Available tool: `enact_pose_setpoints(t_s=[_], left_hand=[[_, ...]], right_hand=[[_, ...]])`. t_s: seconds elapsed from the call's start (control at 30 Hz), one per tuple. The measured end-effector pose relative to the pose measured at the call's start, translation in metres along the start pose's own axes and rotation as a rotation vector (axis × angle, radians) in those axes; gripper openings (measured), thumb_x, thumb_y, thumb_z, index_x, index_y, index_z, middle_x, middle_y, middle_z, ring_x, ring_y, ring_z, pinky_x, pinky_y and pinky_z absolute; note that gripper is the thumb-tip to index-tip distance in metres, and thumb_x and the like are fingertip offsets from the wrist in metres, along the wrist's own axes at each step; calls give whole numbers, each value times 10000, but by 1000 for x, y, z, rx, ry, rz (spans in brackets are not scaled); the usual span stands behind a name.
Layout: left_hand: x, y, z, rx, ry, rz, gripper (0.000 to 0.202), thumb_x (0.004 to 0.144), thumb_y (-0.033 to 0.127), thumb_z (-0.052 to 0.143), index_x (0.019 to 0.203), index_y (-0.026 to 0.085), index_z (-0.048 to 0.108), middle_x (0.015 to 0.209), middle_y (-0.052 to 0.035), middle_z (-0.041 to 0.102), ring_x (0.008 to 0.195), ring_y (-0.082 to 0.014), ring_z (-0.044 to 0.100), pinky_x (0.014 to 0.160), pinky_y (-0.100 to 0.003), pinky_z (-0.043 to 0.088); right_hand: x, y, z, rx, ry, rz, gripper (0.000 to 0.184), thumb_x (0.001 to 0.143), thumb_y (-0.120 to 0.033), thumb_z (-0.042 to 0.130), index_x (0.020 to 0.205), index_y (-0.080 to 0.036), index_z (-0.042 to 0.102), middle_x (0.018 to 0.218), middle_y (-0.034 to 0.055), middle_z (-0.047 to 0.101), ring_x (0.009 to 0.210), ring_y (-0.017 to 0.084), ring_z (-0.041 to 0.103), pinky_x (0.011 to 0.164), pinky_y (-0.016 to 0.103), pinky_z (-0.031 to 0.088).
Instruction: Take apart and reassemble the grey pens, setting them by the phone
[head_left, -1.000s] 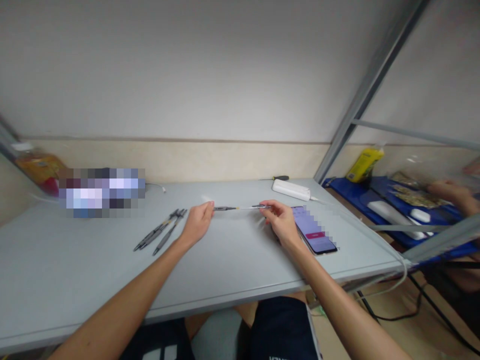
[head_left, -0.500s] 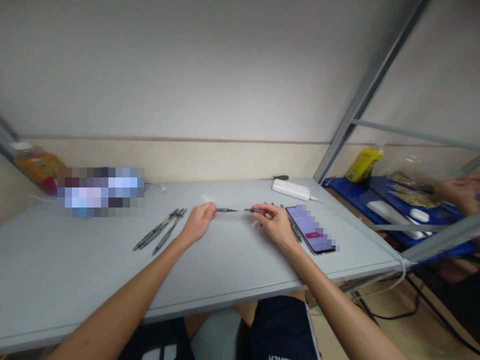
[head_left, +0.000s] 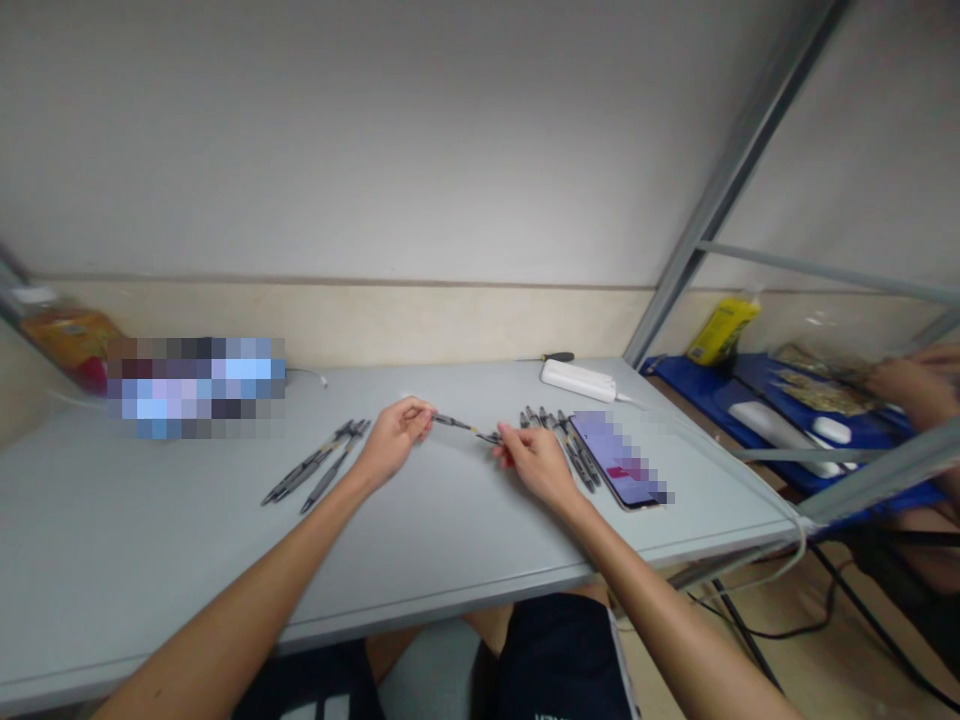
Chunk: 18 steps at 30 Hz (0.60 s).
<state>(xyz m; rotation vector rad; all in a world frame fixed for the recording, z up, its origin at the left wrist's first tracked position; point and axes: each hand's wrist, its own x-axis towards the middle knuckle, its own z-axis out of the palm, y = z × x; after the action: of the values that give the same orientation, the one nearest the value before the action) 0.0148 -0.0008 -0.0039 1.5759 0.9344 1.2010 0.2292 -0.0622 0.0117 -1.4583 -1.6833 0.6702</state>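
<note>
Over the middle of the desk (head_left: 420, 540), both hands are pinching something: the left hand (head_left: 397, 440) is gripping a grey piece (head_left: 454, 422) of a pen by one end, fingertips pressed together, and the right hand (head_left: 536, 465) is pinching a short dark piece (head_left: 489, 438) the same way. Compared with half a second ago, the pieces are no longer sitting level with a clear gap; the right hand is hanging lower and further left, the grey piece is slanting down towards it, and the ends are nearly meeting. So they're closing up, but I can't tell if they're touching, and they aren't looking joined. With that hand shifted over, more of the row of pens (head_left: 585, 468) is showing beside the phone (head_left: 607, 455). A few loose pens (head_left: 319, 462) are lying to the left of the left hand, untouched.
</note>
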Motion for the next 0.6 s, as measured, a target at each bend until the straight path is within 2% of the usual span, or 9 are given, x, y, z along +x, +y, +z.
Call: enact_pose_setpoints(t_s=[0.07,0.13,0.2,0.23,0.3,0.37,0.43,0.5,0.6], left_hand=[[1,1,1,-47,24,-20,290,712,423,623,783,143,592,588,20,534,536,-93,480,537,-217,363],[1,2,1,-72,52,-28,287,699,415,640,771,140,600,582,20,539,530,-88,477,532,-214,359],[0,3,1,-92,71,-32,285,691,408,651,767,138,605,577,20,542,527,-86,475,530,-212,358],[0,3,1,-101,76,-38,286,686,407,656,766,137,607,576,19,544,528,-86,478,531,-213,360],[-1,4,1,-122,66,-57,293,666,406,675,759,136,608,577,15,553,533,-90,490,537,-217,370],[-1,5,1,-138,46,-74,300,643,401,694,753,137,607,580,9,565,541,-95,504,547,-223,381],[-2,6,2,-144,33,-89,303,628,397,706,746,138,603,586,3,579,543,-98,513,554,-230,389],[-2,7,3,-142,38,-98,305,625,399,706,744,138,601,595,-3,591,539,-99,516,557,-235,394],[-2,8,4,-130,55,-102,310,623,404,704,743,136,603,601,-7,596,539,-100,518,561,-239,396]], right_hand=[[-1,-1,-1,30,28,-10,474,861,-468,412,650,-138,679,497,16,565,485,123,503,508,236,359],[0,-1,-2,109,76,-58,325,795,-427,539,887,-147,677,644,23,619,573,134,546,520,226,387],[1,-1,-4,187,103,-87,353,730,-366,621,1018,-163,635,781,37,643,638,140,567,525,220,407],[2,-2,-4,206,100,-86,327,725,-350,622,991,-161,640,783,39,643,628,138,564,521,221,408],[3,-3,-4,190,92,-67,226,765,-357,568,787,-150,657,647,19,612,541,124,524,501,226,390],[3,-4,-3,139,87,-31,348,816,-395,492,587,-154,597,485,-10,524,452,110,461,477,230,356],[3,-4,-2,90,80,17,477,847,-443,425,474,-164,528,404,-20,454,408,106,425,460,234,330],[3,-2,-2,96,72,54,500,855,-475,396,501,-160,556,408,-17,470,397,110,428,451,236,330],[3,2,-2,201,108,9,327,797,-441,513,857,-151,652,629,13,615,493,125,515,466,229,378]])
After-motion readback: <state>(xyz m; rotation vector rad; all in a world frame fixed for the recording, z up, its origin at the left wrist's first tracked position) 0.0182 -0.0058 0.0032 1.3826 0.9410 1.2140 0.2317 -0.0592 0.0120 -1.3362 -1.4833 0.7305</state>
